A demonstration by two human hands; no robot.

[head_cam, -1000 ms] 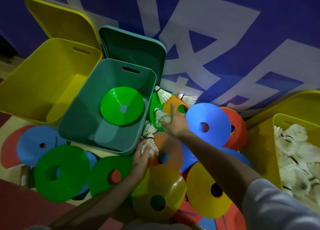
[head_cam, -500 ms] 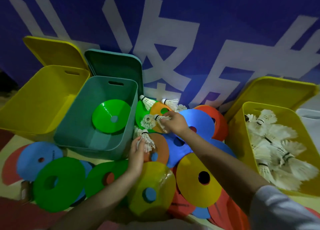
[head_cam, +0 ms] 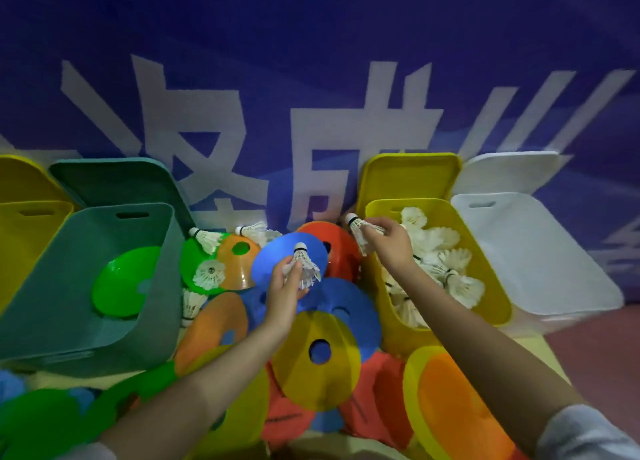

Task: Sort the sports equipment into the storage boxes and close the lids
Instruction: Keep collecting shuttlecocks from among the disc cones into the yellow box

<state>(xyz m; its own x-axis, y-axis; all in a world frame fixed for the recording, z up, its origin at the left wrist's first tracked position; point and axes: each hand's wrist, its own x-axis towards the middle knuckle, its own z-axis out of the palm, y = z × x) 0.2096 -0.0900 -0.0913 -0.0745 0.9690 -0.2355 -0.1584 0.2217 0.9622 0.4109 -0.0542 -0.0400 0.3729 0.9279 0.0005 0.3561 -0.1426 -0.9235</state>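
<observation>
My right hand (head_cam: 391, 243) pinches a white shuttlecock (head_cam: 358, 229) at the left rim of the yellow box (head_cam: 491, 307), which holds several shuttlecocks. My left hand (head_cam: 284, 291) grips another shuttlecock (head_cam: 304, 267), held cork-up over a blue cone disc (head_cam: 273, 262). Loose shuttlecocks (head_cam: 209, 272) lie on the green and orange discs beside the teal box (head_cam: 45, 307). A green disc (head_cam: 121, 283) sits inside the teal box.
A pile of coloured cone discs (head_cam: 318, 355) covers the floor in front of me. A white box (head_cam: 540, 262) stands at the right and another yellow box (head_cam: 24, 227) at the far left. All lids lean open against the blue banner wall (head_cam: 311, 78).
Both hands lifted shuttlecocks off the pile and moved right. My right hand now reaches the yellow box with its shuttlecock. The view turned to the right.
</observation>
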